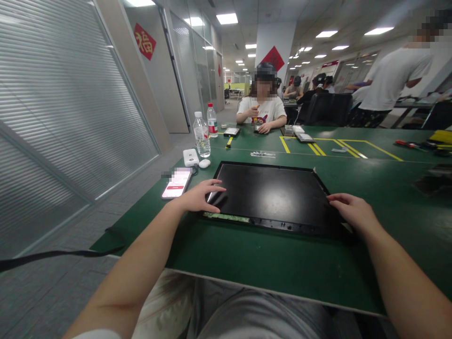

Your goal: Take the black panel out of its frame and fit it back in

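Note:
A black flat display panel point(268, 193) in a thin frame lies face up in front of me on the green table. Along its near edge runs a narrow strip of green circuit board point(228, 217). My left hand point(199, 195) is over the panel's left edge, thumb and fingers spread apart above the dark surface. At the right edge, my right hand point(353, 212) has its fingertips and thumb close together on the frame. The underside of the panel is hidden.
Left of the panel are a lit phone point(177, 182), a white power bank point(191, 157), a white case point(205, 163) and two water bottles point(202, 136). Behind it lie small metal strips point(262, 154). Across the table, a person point(261, 110) handles small parts near hard drives point(232, 132).

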The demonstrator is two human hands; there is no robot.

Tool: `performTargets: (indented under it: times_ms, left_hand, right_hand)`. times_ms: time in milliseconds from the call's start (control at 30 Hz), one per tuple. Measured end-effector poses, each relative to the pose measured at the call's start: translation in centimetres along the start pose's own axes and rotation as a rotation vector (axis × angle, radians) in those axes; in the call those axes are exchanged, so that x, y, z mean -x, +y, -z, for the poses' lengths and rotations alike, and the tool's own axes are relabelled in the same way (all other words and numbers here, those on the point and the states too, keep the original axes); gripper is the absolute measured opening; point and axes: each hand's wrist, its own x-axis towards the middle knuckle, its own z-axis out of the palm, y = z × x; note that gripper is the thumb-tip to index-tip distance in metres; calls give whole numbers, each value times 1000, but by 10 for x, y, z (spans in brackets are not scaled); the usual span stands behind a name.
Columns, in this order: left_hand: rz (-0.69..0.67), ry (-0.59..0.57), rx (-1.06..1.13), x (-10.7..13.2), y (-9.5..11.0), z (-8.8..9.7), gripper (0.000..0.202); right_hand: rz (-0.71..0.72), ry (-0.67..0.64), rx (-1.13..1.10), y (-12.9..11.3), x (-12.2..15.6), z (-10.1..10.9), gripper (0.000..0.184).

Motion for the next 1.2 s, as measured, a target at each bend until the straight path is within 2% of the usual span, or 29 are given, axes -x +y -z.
performTargets:
  times_ms: [333, 900, 1200]
  left_hand:
    - [-25, -27, 20, 0, 2, 1, 77]
    - [-96, -15, 78, -2, 6, -1, 51]
    - [-87, -22, 79, -2, 10, -2, 52]
  right_hand:
    - [-58, -46, -5, -8, 2, 4, 22]
    - [2, 4, -23, -2, 1, 0, 21]
    - [0, 20, -6, 3, 0, -3, 21]
